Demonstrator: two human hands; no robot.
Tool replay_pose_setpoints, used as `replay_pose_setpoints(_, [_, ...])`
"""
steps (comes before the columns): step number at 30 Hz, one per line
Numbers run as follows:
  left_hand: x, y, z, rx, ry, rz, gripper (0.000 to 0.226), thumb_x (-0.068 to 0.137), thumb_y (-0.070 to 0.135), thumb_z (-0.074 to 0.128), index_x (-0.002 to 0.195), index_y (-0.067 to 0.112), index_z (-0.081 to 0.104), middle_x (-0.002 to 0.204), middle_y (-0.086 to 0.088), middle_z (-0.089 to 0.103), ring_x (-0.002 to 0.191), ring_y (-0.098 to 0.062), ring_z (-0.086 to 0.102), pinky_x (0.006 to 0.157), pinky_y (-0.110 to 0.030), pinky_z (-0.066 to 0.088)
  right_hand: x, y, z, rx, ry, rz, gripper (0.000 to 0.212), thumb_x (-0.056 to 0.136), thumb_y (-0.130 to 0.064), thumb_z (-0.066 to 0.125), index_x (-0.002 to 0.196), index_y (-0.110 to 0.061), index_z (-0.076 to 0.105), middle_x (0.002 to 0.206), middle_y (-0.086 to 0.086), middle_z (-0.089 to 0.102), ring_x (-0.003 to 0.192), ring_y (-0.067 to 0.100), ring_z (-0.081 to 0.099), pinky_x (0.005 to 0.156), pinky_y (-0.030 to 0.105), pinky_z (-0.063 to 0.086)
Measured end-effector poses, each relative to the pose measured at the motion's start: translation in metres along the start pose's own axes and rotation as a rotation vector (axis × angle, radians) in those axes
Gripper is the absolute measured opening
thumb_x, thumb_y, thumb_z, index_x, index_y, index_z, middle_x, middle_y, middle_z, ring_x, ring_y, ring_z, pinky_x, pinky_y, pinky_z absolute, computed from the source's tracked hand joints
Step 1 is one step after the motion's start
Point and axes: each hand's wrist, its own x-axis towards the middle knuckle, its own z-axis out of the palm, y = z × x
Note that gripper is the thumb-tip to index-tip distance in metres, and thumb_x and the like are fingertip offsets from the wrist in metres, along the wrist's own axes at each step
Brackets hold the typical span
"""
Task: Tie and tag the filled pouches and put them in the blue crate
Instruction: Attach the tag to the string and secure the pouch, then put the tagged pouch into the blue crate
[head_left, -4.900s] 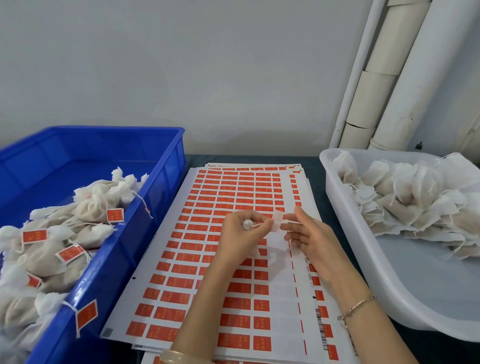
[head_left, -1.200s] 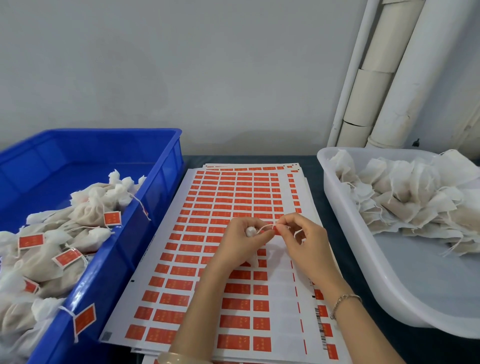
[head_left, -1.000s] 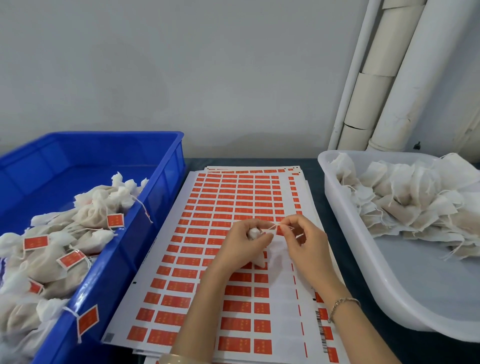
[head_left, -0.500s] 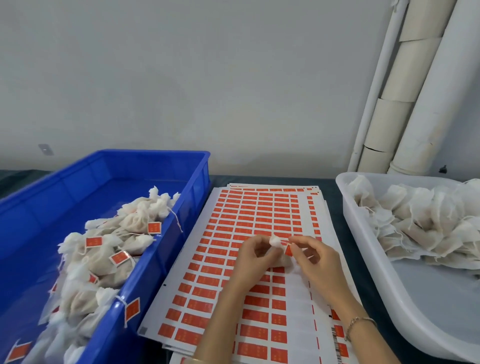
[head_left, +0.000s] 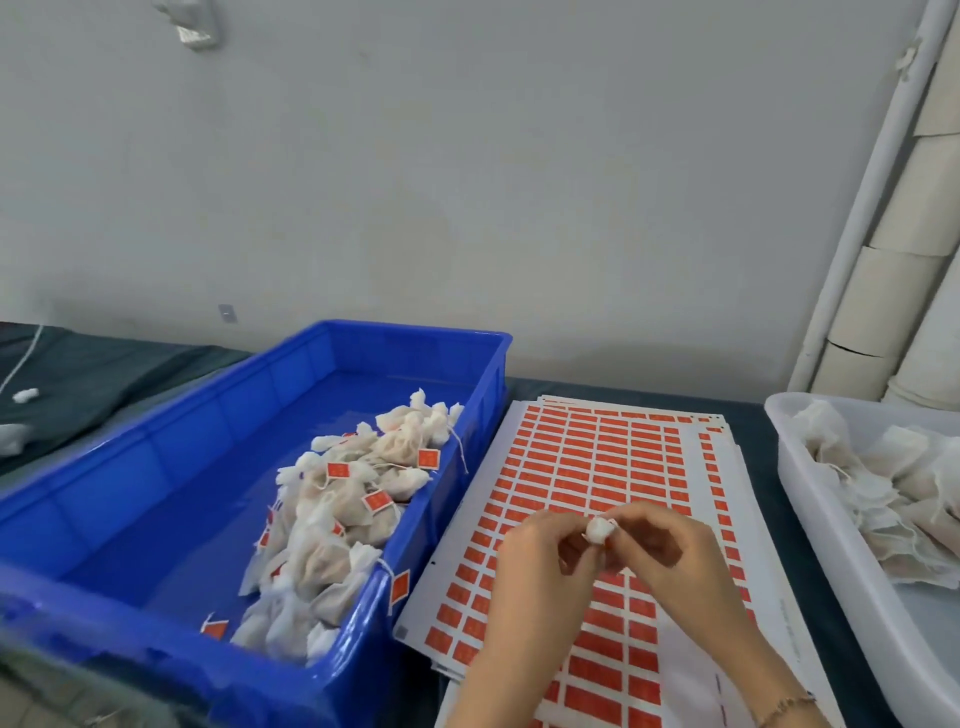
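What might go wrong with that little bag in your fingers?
1. The pouch is only pinched between the left hand and right hand over the sticker sheets. It might slip and land there instead of in the blue crate.
2. One tag hangs over the crate's rim, so a carelessly dropped pouch could catch on the edge and tumble out.

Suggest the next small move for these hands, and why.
Probably carry the pouch left into the blue crate: the left hand and right hand pinch it above the label sheets, and orange beside it suggests the tag is on.
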Motion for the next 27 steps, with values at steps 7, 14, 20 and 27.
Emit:
replay_pose_setpoints(7, [-0.003,0.029,-0.111,0.319,0.126,0.053,0.017,0.094,0.022,0.059,0.095,0.038,0.062,0.082,0.018,0.055,0.073,0.000,0.055,0.072,-0.016,0.046,0.016,-0.085,0.056,0.263,-0.110,-0.175,0.017,0.079,-0.034,0.066,0.096,-0.029,0.066,0.091,-0.018,0.072,0.084,0.006,0.071,0.068,0.013,0.053])
replay_pose_setpoints(14, [0.018,0.005,-0.184,0.317,0.351,0.115,0.016,0.086,0.011,0.069,0.084,0.025,0.078,0.068,0.009,0.071,0.068,-0.010,0.066,0.065,-0.026,0.053,0.059,-0.121,0.126,0.337,-0.332,-0.178,0.024,0.090,-0.010,0.063,0.111,-0.020,0.061,0.107,-0.011,0.068,0.102,0.003,0.064,0.084,0.017,0.052])
replay_pose_setpoints(20, [0.031,-0.033,-0.192,0.312,0.320,0.026,0.019,0.086,0.006,0.065,0.083,0.021,0.077,0.070,0.009,0.072,0.070,-0.007,0.067,0.070,-0.029,0.056,0.076,-0.118,0.156,0.187,-0.412,-0.093,0.027,0.093,-0.024,0.060,0.118,-0.012,0.058,0.115,-0.001,0.065,0.103,0.006,0.063,0.082,0.014,0.050])
replay_pose_setpoints(27, [0.028,-0.032,-0.172,0.650,0.214,-0.167,0.023,0.089,0.016,0.055,0.101,0.024,0.073,0.090,0.003,0.073,0.090,-0.020,0.060,0.078,-0.036,0.049,0.061,-0.106,0.152,-0.105,-0.510,-0.154,0.035,0.097,-0.016,0.049,0.132,-0.018,0.051,0.117,0.004,0.064,0.095,0.010,0.062,0.071,0.005,0.045])
